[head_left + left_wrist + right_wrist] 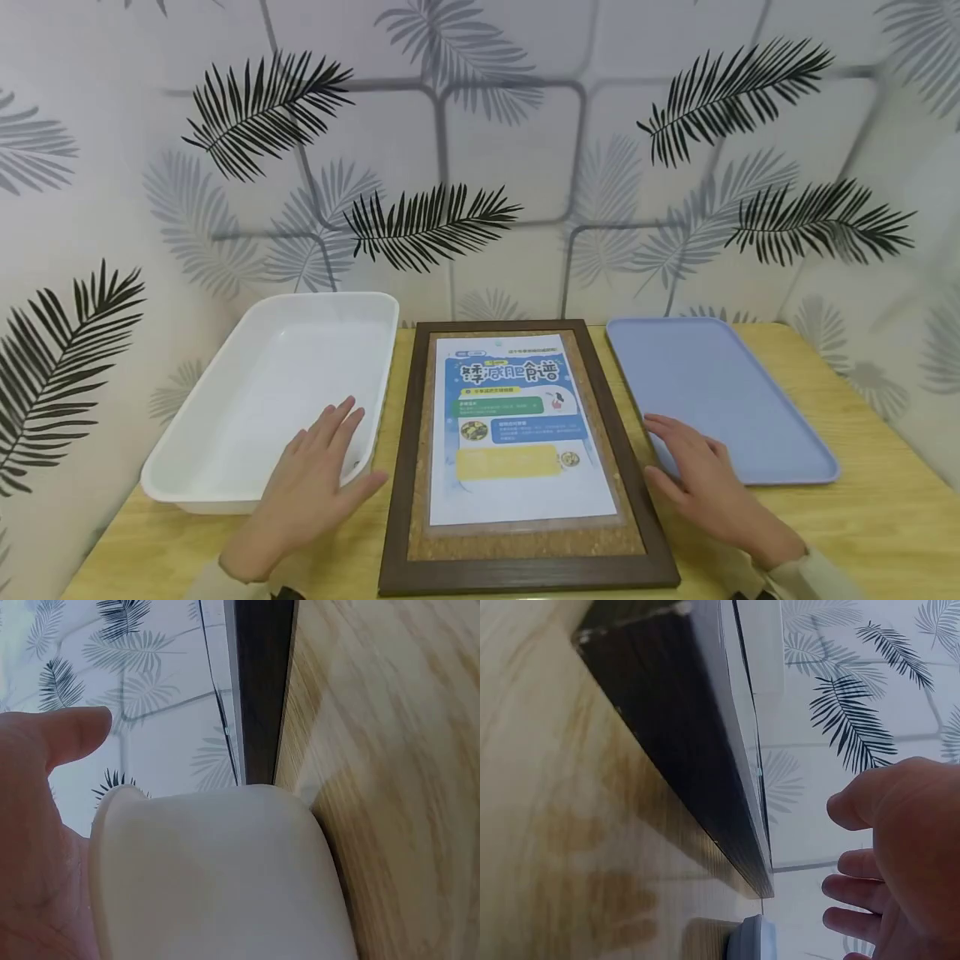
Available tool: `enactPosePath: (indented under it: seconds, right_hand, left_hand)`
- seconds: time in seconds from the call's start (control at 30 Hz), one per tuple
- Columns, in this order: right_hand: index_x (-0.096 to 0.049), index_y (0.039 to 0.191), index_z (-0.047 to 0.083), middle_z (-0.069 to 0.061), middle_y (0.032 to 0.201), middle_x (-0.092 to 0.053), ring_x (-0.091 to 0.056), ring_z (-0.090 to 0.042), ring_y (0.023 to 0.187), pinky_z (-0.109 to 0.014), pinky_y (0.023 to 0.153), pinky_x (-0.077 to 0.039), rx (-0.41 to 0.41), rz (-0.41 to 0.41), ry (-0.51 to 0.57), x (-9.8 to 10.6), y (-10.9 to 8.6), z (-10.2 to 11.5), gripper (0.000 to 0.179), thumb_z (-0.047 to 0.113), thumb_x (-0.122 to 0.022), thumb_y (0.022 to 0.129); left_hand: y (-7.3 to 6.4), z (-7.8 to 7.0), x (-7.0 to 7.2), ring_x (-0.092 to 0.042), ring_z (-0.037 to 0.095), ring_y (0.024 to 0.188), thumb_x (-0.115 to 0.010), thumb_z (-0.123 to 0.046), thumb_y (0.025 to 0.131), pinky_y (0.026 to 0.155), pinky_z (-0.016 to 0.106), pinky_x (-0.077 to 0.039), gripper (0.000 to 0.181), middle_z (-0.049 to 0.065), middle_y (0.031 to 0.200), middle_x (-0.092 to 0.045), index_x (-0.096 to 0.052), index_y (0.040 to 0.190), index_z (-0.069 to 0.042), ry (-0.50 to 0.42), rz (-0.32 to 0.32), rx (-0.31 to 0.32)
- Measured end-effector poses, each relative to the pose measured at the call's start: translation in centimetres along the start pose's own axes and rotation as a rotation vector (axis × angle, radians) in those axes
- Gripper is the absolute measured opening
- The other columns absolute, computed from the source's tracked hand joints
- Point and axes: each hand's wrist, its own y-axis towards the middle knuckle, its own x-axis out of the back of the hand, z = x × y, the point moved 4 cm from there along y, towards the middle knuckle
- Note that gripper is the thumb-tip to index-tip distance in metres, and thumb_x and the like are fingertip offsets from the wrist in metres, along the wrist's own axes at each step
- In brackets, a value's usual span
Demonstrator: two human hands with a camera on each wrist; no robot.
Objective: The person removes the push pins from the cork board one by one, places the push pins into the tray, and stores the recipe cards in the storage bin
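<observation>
Between the two hands lies a brown-framed cork board (525, 546) carrying a printed paper sheet (525, 500) with a blue, green and yellow layout. My left hand (311, 479) is spread above the near right corner of a deep white tray (345, 321); nothing is in its fingers. In the left wrist view the tray's outer wall (217, 877) stands beside that hand. My right hand (701, 479), fingers extended and holding nothing, is over the near left edge of a flat blue tray (720, 383). The right wrist view shows the frame's dark side (667, 697) at its left.
All three items rest on a light wooden table (892, 525). A pale wall covering (517, 158) with black and grey leaf prints rises directly behind them. Narrow strips of table separate the board from the trays.
</observation>
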Motion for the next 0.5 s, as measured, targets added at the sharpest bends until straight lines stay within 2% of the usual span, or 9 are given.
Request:
enactPosePath:
  seconds: [0.17, 0.5]
  right_hand:
    - [-0.045, 0.13, 0.005, -0.014, 0.133, -0.047, -0.041, -0.032, 0.122, -0.051, 0.083, -0.03, 0.008, 0.009, 0.018, -0.4, 0.5, 0.5, 0.046, 0.019, -0.059, 0.089]
    - [-0.045, 0.128, 0.002, -0.017, 0.13, -0.048, -0.04, -0.035, 0.122, -0.055, 0.086, -0.03, 0.001, 0.029, 0.07, -1.2, 2.4, 1.2, 0.042, 0.016, -0.056, 0.091]
  left_hand:
    - [0.1, -0.1, -0.1, -0.032, 0.035, 0.133, -0.056, -0.05, 0.084, 0.1, 0.058, -0.031, 0.073, 0.013, 0.145, -0.036, -0.037, 0.138, -0.005, -0.005, -0.012, -0.009]
    - [1.7, -0.8, -0.4, -0.03, 0.032, 0.135, -0.057, -0.051, 0.084, 0.103, 0.059, -0.028, 0.074, 0.011, 0.146, -0.035, -0.037, 0.139, -0.006, -0.019, 0.001, -0.013]
